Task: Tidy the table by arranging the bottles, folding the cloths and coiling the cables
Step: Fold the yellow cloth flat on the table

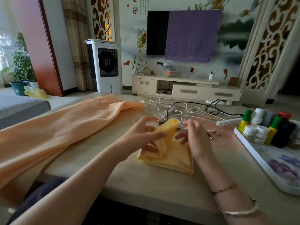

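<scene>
A small yellow cloth (172, 157) lies partly folded on the table's middle, one flap raised. My left hand (142, 135) pinches that raised flap between thumb and fingers. My right hand (193, 137) hovers at the cloth's right edge with fingers loosely spread, and I cannot tell if it touches the cloth. A large peach cloth (56, 132) sprawls unfolded over the table's left side. A tangle of white and black cables (175, 109) lies behind the hands. Several bottles (266, 127) stand together on a white tray (253, 153) at the right.
A white power strip (227, 122) lies between the cables and the tray. The beige table (162, 189) has its front edge near me. Beyond it stand a TV cabinet (186, 88) and a white air cooler (105, 65).
</scene>
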`<action>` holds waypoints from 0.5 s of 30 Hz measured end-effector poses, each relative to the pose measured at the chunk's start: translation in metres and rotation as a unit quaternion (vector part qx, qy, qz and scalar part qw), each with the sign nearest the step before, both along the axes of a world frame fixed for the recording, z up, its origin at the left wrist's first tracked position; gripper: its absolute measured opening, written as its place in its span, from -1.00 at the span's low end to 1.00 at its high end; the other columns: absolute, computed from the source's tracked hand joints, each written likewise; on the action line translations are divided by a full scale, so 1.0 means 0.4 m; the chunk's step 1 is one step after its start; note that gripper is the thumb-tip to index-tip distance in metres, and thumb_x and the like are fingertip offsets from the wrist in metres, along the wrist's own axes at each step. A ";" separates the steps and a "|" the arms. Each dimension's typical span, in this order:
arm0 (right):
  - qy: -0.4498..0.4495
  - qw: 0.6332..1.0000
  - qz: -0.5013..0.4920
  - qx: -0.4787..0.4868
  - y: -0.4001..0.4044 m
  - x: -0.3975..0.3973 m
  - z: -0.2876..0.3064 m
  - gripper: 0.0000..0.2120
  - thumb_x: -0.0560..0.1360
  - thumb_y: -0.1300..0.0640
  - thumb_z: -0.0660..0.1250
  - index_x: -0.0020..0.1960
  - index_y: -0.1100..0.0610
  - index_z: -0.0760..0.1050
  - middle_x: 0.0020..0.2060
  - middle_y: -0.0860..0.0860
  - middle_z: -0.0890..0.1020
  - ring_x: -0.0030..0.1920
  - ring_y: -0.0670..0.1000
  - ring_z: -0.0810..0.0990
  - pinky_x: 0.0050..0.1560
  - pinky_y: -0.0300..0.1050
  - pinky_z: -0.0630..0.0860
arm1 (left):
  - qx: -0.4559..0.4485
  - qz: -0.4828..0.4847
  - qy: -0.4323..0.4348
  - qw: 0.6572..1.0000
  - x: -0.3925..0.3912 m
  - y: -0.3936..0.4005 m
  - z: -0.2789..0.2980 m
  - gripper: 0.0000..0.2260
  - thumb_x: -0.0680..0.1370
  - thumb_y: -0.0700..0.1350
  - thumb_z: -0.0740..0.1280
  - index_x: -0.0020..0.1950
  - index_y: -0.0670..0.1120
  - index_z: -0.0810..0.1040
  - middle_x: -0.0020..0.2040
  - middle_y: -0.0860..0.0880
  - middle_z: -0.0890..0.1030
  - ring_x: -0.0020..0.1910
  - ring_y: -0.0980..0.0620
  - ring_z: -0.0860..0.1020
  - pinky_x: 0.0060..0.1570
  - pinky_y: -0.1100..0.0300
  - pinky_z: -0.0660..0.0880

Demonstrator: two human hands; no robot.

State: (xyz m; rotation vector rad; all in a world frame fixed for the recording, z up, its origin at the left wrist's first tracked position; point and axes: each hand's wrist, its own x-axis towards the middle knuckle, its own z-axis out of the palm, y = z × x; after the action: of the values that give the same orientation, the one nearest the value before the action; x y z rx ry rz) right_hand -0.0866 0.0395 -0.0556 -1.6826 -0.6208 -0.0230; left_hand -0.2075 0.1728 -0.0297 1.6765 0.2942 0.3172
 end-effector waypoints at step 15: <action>-0.046 0.975 -0.072 -0.205 -0.008 0.048 -0.033 -0.65 0.53 0.16 0.27 0.30 0.10 0.31 -0.19 -0.03 0.46 -0.22 0.02 0.49 -0.17 -0.12 0.42 | 0.509 -0.042 -0.089 0.855 0.041 -0.006 -0.107 -0.70 0.61 -0.02 0.25 0.30 -0.06 0.55 0.30 0.04 0.54 0.34 0.16 0.36 0.33 0.45 0.17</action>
State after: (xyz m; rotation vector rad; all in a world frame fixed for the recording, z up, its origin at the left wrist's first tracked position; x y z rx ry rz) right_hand -0.0675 0.0363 -0.0687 -2.1358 -0.5992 -0.0813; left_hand -0.1909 0.1704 -0.0726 2.6712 -0.1371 0.6280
